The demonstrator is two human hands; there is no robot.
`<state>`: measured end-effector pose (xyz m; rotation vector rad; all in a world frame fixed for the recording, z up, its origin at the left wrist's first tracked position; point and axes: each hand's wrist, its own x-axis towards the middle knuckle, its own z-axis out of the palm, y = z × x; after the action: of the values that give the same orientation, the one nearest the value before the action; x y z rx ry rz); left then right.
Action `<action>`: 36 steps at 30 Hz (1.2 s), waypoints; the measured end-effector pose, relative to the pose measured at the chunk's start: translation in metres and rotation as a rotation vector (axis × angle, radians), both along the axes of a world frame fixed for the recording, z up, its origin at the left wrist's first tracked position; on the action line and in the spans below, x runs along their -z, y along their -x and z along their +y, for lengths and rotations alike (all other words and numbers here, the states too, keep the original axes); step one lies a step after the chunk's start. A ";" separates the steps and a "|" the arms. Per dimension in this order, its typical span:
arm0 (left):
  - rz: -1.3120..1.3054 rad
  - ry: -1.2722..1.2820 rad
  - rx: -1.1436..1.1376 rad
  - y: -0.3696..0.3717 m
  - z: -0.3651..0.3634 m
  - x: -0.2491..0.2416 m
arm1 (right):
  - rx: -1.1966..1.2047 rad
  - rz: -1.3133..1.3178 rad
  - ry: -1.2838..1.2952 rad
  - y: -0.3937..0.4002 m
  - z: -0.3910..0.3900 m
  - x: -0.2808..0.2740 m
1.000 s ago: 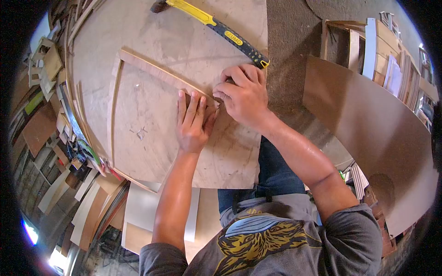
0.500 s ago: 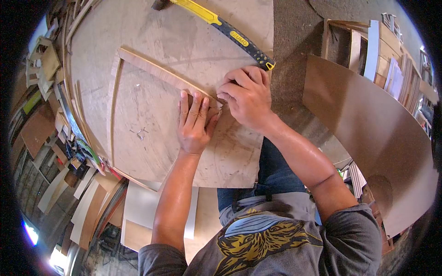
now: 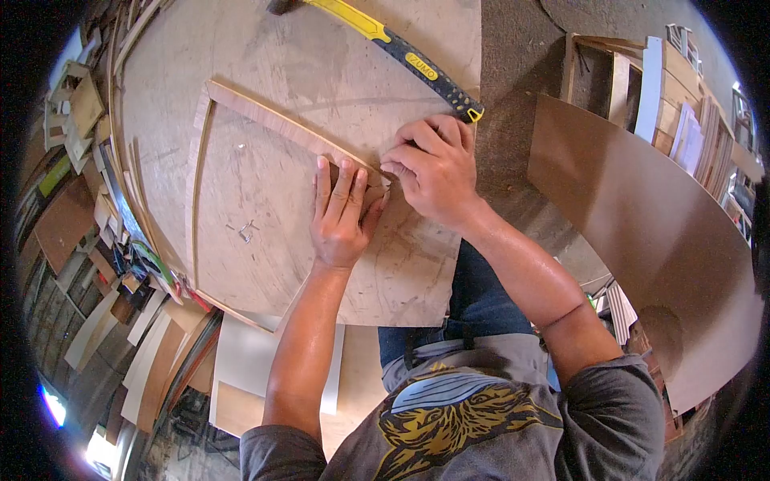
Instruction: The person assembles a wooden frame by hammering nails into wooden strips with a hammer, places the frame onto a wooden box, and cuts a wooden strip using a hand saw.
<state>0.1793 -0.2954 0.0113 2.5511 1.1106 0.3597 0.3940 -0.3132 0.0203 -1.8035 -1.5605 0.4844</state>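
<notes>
A thin wooden frame (image 3: 273, 120) of narrow strips lies on a plywood board (image 3: 281, 204). My left hand (image 3: 345, 228) grips its near right corner, fingers laid over the strip and thumb bent in toward the strip's end. Right beside that corner, my right hand (image 3: 437, 168) is closed in a pinch. What sits between its fingertips is hidden or too small to make out. A hammer (image 3: 401, 60) with a yellow and black handle rests above my right hand. Several small nails (image 3: 245, 232) lie inside the frame, left of my left hand.
A large curved-looking brown panel (image 3: 642, 248) stands to the right, with stacked boards (image 3: 682, 120) behind it. Wood offcuts (image 3: 152, 361) crowd the left side. A white sheet (image 3: 249, 353) lies below the board's near edge.
The view has shifted very slightly. Both hands keep their places at the frame's corner, the right one still pinched; the hammer and nails lie as before.
</notes>
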 end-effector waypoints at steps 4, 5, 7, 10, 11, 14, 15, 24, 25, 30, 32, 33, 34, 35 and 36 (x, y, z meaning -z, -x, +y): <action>-0.009 -0.002 0.000 0.000 -0.001 0.003 | 0.035 0.009 -0.049 0.006 -0.010 0.011; -0.013 -0.006 0.000 0.000 -0.001 0.003 | 0.048 0.011 -0.067 0.007 -0.011 0.012; -0.005 0.004 0.000 0.000 -0.001 0.001 | 0.070 0.041 -0.068 0.009 -0.011 0.009; 0.000 0.014 0.001 0.002 0.000 0.001 | 0.087 0.056 -0.057 0.010 -0.009 0.006; -0.001 0.018 0.001 0.002 -0.001 0.001 | 0.090 0.055 -0.051 0.010 -0.008 0.005; -0.006 0.014 0.000 0.003 0.000 0.003 | 0.080 0.042 -0.018 0.010 -0.005 0.002; -0.008 0.015 0.001 0.004 0.000 0.004 | 0.084 0.039 -0.018 0.009 -0.006 0.001; -0.034 0.017 0.005 0.004 0.000 0.006 | 0.105 0.024 -0.046 0.009 -0.010 0.003; -0.025 0.019 0.005 0.003 0.000 0.004 | 0.105 0.024 -0.047 0.010 -0.011 0.003; -0.024 0.011 0.009 0.002 0.001 0.003 | 0.107 0.002 -0.040 0.011 -0.012 0.004; -0.018 0.009 0.012 0.003 0.001 0.003 | 0.106 0.002 -0.042 0.012 -0.013 0.006; -0.018 0.008 0.013 0.003 0.001 0.002 | 0.109 0.001 -0.049 0.012 -0.013 0.006; -0.018 0.006 0.013 0.002 0.001 0.002 | 0.112 0.000 -0.056 0.012 -0.013 0.006; -0.018 0.005 0.014 0.002 0.001 0.002 | 0.115 -0.001 -0.063 0.012 -0.012 0.006; -0.014 0.009 0.014 0.002 0.001 0.001 | 0.118 0.004 -0.064 0.012 -0.013 0.006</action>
<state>0.1772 -0.2943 0.0098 2.5436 1.0864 0.3682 0.3816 -0.3257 0.0141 -1.8323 -1.4417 0.3780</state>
